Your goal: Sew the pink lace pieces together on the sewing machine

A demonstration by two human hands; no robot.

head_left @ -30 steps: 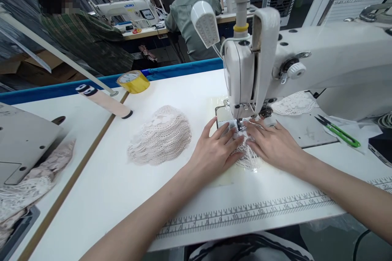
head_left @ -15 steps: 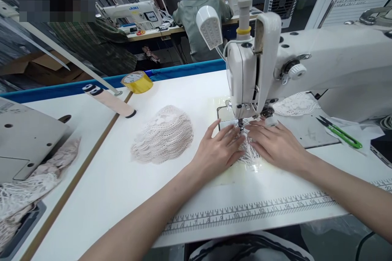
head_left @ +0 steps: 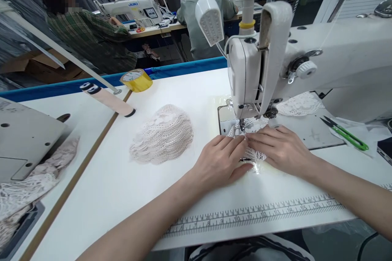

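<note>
A small piece of white lace (head_left: 255, 154) lies under the presser foot (head_left: 242, 124) of a white sewing machine (head_left: 245, 77). My left hand (head_left: 220, 157) rests at the near left of the foot, fingers stretched to the right and thumb apart, its fingertips on the lace edge. From the right, my right hand (head_left: 280, 149) lies flat over the lace, its fingers extended and its thumb hidden. The fingertips of both hands almost meet just in front of the needle. Part of the lace is covered by my fingers.
A stack of lace pieces (head_left: 163, 134) lies left of the hands. Green thread snips (head_left: 346, 132) and another lace piece (head_left: 300, 104) are to the right. Yellow tape (head_left: 139, 81) and a pale cylinder (head_left: 107, 100) stand farther back. Two people work behind the table.
Both hands have drawn back slightly toward me from beside the needle, and more lace shows around the presser foot. The left fingers have come closer together. The view has shifted a little.
</note>
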